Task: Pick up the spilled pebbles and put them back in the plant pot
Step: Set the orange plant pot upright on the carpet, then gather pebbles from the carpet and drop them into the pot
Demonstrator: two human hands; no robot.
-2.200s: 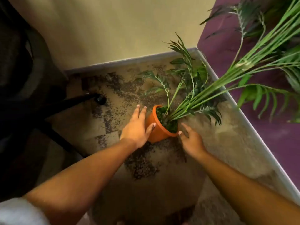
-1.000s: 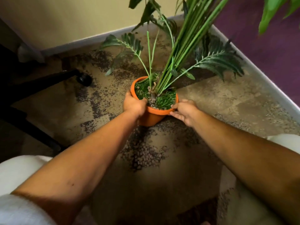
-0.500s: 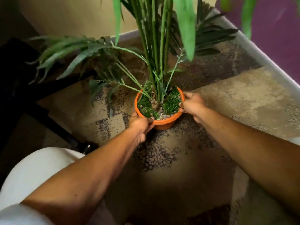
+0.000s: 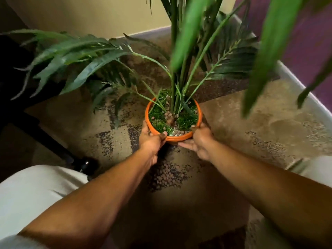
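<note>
An orange plant pot (image 4: pixel 179 138) stands upright on the carpet with a tall green palm-like plant (image 4: pixel 177 72) rising from it. Green moss and a few brown pebbles lie inside the pot. My left hand (image 4: pixel 151 141) grips the pot's near-left rim, thumb over the edge. My right hand (image 4: pixel 201 141) holds the near-right rim and side. A patch of spilled brown pebbles (image 4: pixel 167 175) lies on the carpet just in front of the pot, between my forearms.
A black office chair leg with a castor (image 4: pixel 86 163) reaches in from the left. A white baseboard (image 4: pixel 294 78) and a purple wall run along the right, a beige wall at the back. Blurred fronds hang close to the camera. My light trousers show at both lower corners.
The pot went from lying tipped on its side to standing upright. Both hands shifted to the near rim, and the view moved closer under the fronds.
</note>
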